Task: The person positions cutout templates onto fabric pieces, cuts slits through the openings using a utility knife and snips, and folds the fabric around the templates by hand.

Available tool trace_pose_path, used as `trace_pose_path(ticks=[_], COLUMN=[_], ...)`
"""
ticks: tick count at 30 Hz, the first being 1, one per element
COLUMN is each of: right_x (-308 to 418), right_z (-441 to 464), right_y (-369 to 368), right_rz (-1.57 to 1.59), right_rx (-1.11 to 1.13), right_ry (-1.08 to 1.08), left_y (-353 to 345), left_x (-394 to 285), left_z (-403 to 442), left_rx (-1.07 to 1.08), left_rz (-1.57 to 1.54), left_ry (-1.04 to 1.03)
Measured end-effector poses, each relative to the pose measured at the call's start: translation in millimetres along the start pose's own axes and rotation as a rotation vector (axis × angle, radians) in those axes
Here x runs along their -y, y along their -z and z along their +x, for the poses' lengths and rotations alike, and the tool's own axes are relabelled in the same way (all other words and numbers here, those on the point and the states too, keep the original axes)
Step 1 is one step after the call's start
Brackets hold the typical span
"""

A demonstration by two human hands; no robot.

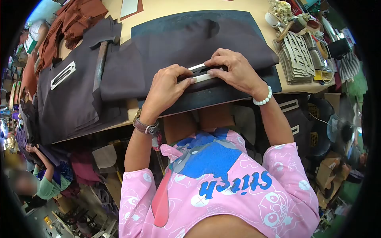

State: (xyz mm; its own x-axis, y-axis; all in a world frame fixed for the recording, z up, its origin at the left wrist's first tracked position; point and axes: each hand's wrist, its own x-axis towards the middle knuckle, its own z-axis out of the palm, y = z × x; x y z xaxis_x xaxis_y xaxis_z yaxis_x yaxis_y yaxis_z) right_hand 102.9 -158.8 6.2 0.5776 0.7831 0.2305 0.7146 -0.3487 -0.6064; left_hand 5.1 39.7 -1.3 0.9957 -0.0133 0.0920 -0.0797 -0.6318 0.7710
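A strip of dark brown cloth (170, 43) lies across a dark cutting mat (238, 18). On its near edge is a narrow white slotted frame (204, 77), with dark material showing through the slot. My left hand (168, 84) pinches the frame's left end between thumb and fingers. Its right end is held the same way by my right hand (234, 70). Left of my left hand, a hammer (102, 61) rests on the dark cloth. A similar white slotted piece (63, 75) lies on a stack of dark cloth pieces (75, 103).
Rust-coloured cloth (85, 22) is heaped at the table's far left. Bundled slotted pieces (293, 59) stand at the right edge, beside a cluttered container (278, 16). A fan (343, 129) is at the right, below table height. Another person (49, 178) is at the lower left.
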Motion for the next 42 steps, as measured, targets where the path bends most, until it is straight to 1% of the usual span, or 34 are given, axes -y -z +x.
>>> trace_pose_path(ticks=[2,5,7,11,14,17,18,21,22,25,28,31,32,36,39,42], right_x=[-5,-10,-14,-18,-23,-18,-24,-23,-22,-6,-3,-11,-10,3,19,22], right_z=[-2,-8,-9,-14,-19,-16,-15,-11,-11,-3,-2,-8,-7,6,23,21], right_y=[0,-3,-6,-4,-2,10,5,-14,-21,-43,-46,-33,-34,-54,-80,-80], right_rz=[0.027,0.045,0.041,0.073,0.157,0.232,0.135,-0.269,-0.341,-0.379,-0.357,-0.352,-0.351,-0.411,-0.418,-0.445], right_rx=[0.078,0.065,0.053,0.056,0.049,0.113,0.038,-0.199,-0.188,-0.250,-0.230,-0.205,-0.198,-0.228,-0.189,-0.183], right_ry=[-0.014,-0.023,0.009,0.086,0.118,-0.015,-0.023,0.065,0.056,0.061,0.050,0.001,0.004,0.092,0.141,0.122], left_y=[2,4,6,0,-2,-1,-1,-2,-1,-2,10,33,36,33,31,32], left_x=[2,2,1,10,13,15,15,14,13,13,13,17,20,26,27,32], left_z=[0,0,-2,-7,-9,-8,-8,-8,-9,-10,-16,-31,-35,-38,-41,-48], left_rx=[0.030,0.063,0.075,0.006,-0.024,-0.031,-0.030,-0.038,-0.042,-0.047,-0.022,0.049,0.032,-0.012,-0.047,-0.102], left_rz=[0.003,-0.003,-0.002,-0.035,-0.026,0.012,0.016,0.047,0.061,0.097,0.196,0.189,0.140,0.171,0.184,0.182], left_ry=[-0.012,-0.030,-0.038,-0.120,-0.158,-0.186,-0.190,-0.212,-0.217,-0.223,-0.226,-0.060,-0.038,-0.101,-0.118,-0.125])
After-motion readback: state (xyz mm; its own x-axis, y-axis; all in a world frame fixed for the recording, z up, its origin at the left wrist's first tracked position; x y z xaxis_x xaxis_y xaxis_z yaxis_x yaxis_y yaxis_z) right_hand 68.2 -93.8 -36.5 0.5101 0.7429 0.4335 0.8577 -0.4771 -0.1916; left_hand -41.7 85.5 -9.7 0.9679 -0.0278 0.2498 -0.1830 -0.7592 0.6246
